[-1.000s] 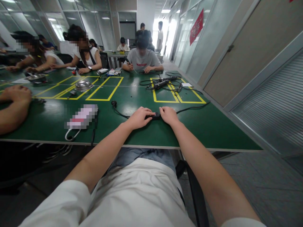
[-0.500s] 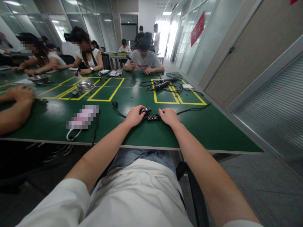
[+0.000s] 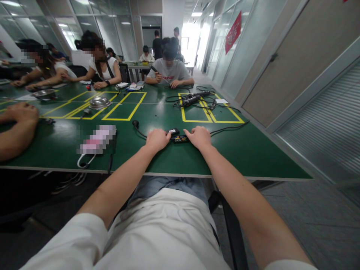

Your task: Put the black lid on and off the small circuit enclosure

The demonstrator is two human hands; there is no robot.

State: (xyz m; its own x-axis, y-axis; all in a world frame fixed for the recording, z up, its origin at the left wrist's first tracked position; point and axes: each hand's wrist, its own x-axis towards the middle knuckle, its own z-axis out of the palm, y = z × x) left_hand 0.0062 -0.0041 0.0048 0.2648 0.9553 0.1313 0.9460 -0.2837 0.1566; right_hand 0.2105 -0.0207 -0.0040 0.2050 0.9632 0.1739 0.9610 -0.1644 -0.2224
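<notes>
My left hand point(image 3: 156, 139) rests on the green table point(image 3: 247, 150), fingers curled around a small black cover piece point(image 3: 173, 131) at its fingertips. My right hand point(image 3: 199, 137) lies just to the right, fingers bent over one end of a small black device point(image 3: 180, 139) that shows coloured parts inside. The device lies between both hands. A black cable point(image 3: 229, 128) runs from under my right hand toward the right, and another black cord with a plug point(image 3: 135, 123) lies to the left.
A blurred pink and white object point(image 3: 97, 139) lies left of my hands. Another person's arm point(image 3: 15, 129) rests at the far left. Metal bowls point(image 3: 99, 101), yellow tape boxes and black tools with cables point(image 3: 194, 99) lie farther back. Several people sit at the far side.
The black device has come apart: a cover piece has lifted off under my left hand, exposing coloured parts. My right hand has stayed on the device's right end.
</notes>
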